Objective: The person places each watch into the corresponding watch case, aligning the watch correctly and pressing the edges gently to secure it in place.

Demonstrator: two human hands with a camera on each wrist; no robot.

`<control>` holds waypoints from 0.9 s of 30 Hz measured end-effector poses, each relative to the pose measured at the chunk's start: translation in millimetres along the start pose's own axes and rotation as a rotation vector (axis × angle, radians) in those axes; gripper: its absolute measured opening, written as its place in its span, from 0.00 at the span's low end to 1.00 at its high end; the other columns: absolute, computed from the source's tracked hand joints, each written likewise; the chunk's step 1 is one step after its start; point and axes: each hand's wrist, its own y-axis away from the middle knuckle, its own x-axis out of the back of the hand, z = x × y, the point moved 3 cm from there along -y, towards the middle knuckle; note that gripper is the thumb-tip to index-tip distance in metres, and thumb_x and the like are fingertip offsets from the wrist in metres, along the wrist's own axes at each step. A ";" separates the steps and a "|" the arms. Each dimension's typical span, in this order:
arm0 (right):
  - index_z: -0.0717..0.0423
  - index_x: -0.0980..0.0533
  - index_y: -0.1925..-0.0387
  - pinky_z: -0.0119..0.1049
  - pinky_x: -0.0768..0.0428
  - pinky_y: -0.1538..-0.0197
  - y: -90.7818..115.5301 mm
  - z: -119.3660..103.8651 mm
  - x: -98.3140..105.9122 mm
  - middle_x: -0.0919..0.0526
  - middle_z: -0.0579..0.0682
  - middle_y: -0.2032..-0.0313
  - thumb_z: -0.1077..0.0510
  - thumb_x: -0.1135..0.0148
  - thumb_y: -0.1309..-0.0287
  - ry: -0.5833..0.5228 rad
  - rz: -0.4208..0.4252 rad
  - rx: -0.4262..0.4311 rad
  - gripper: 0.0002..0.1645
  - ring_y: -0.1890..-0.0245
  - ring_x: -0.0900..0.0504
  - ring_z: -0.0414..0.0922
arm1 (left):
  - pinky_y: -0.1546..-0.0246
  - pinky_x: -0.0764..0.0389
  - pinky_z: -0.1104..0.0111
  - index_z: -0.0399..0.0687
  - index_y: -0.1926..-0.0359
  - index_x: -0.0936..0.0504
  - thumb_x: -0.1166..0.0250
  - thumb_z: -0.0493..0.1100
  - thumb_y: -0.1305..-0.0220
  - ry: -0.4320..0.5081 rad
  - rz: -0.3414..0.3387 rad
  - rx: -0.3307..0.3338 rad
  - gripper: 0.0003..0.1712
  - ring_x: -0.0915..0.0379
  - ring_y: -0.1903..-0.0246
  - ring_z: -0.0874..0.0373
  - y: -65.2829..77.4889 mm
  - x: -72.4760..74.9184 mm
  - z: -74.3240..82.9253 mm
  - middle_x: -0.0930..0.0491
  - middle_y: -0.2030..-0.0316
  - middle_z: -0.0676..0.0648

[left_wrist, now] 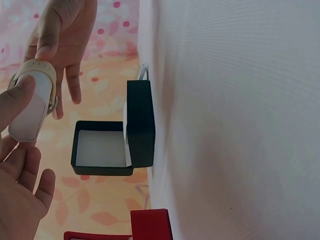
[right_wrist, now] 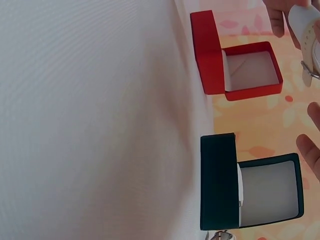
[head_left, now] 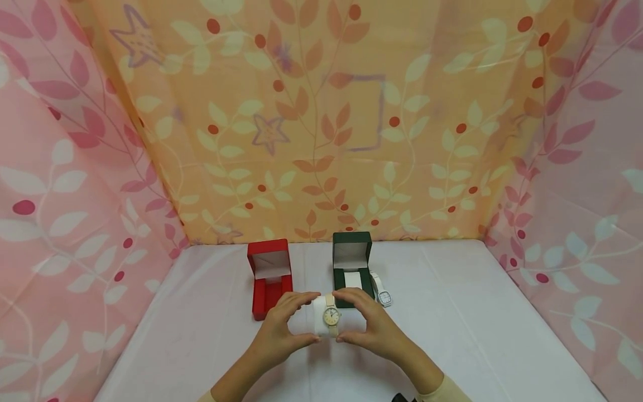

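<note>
A wristwatch (head_left: 331, 316) with a cream strap and round dial is wrapped around a white cushion (head_left: 319, 316), held above the table. My left hand (head_left: 281, 329) pinches the cushion's left end between thumb and fingers; the left wrist view shows that thumb on the cushion (left_wrist: 30, 117). From the other side, my right hand (head_left: 377, 326) pinches the watch at its strap (left_wrist: 39, 65), thumb below and fingers above. Behind the hands stand an open red box (head_left: 258, 298) and an open dark green box (head_left: 352, 237). A white cushion (head_left: 353, 279) lies inside the green one.
A second wristwatch (head_left: 384, 297), white with a squarish case, lies against the green box's right side. White cloth (head_left: 477, 335) covers the table. Patterned curtains (head_left: 321, 139) enclose the back and both sides. Something small and black (head_left: 399, 397) shows at the bottom edge.
</note>
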 end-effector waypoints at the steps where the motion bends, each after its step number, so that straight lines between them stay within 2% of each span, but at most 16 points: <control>1: 0.42 0.33 0.27 0.39 0.27 0.30 -0.2 0.2 0.2 0.28 0.42 0.32 0.53 0.18 0.52 0.001 0.000 -0.002 0.51 0.32 0.28 0.44 | 0.45 0.17 0.62 0.76 0.31 0.27 0.16 0.45 0.53 0.000 0.002 -0.001 0.49 0.28 0.43 0.63 0.1 -0.2 0.2 0.25 0.41 0.68; 4: 0.45 0.33 0.28 0.39 0.27 0.30 -0.9 -0.1 0.9 0.28 0.43 0.32 0.53 0.18 0.52 0.014 0.001 0.018 0.51 0.32 0.28 0.45 | 0.44 0.17 0.62 0.77 0.31 0.29 0.16 0.46 0.52 0.007 -0.005 -0.006 0.49 0.28 0.42 0.60 0.1 -1.3 0.4 0.25 0.41 0.67; 9: 0.48 0.34 0.28 0.38 0.28 0.30 -1.0 -1.0 0.7 0.28 0.47 0.33 0.53 0.18 0.51 0.020 -0.010 0.041 0.51 0.32 0.29 0.46 | 0.45 0.17 0.66 0.71 0.29 0.29 0.18 0.47 0.50 -0.004 -0.015 -0.027 0.48 0.28 0.42 0.61 1.1 -3.1 0.3 0.24 0.40 0.61; 12: 0.49 0.34 0.28 0.38 0.28 0.30 -0.9 -0.6 -0.5 0.28 0.46 0.33 0.54 0.17 0.52 0.012 -0.017 0.018 0.51 0.32 0.29 0.46 | 0.46 0.17 0.66 0.68 0.29 0.28 0.17 0.47 0.51 -0.029 -0.005 -0.059 0.48 0.28 0.42 0.60 1.1 -3.6 0.8 0.23 0.41 0.59; 16: 0.49 0.32 0.30 0.40 0.28 0.31 -0.6 0.9 -2.2 0.28 0.44 0.33 0.57 0.16 0.55 0.005 -0.014 -0.018 0.52 0.33 0.28 0.47 | 0.47 0.16 0.65 0.68 0.29 0.28 0.16 0.43 0.53 -0.043 0.001 -0.085 0.50 0.26 0.43 0.55 0.8 -4.7 2.3 0.23 0.41 0.59; 20: 0.50 0.32 0.30 0.40 0.28 0.30 0.0 1.7 -3.6 0.28 0.45 0.34 0.60 0.15 0.57 -0.002 -0.015 -0.040 0.52 0.33 0.28 0.48 | 0.48 0.16 0.66 0.72 0.30 0.28 0.15 0.41 0.54 -0.036 -0.002 -0.062 0.51 0.27 0.43 0.59 0.7 -6.4 2.1 0.22 0.41 0.57; 23: 0.48 0.32 0.30 0.40 0.28 0.30 0.2 1.4 -3.2 0.28 0.44 0.33 0.57 0.16 0.55 -0.002 -0.021 -0.038 0.51 0.33 0.29 0.47 | 0.48 0.15 0.63 0.74 0.30 0.29 0.16 0.43 0.53 -0.029 -0.007 -0.046 0.51 0.29 0.43 0.63 0.9 -7.4 1.4 0.22 0.41 0.58; 27: 0.43 0.33 0.30 0.44 0.26 0.31 0.3 -0.9 -2.5 0.29 0.40 0.33 0.52 0.17 0.53 0.001 -0.027 -0.031 0.50 0.33 0.29 0.45 | 0.48 0.15 0.60 0.75 0.30 0.29 0.16 0.46 0.52 -0.030 -0.012 -0.037 0.49 0.29 0.42 0.63 1.6 -7.4 1.6 0.23 0.41 0.61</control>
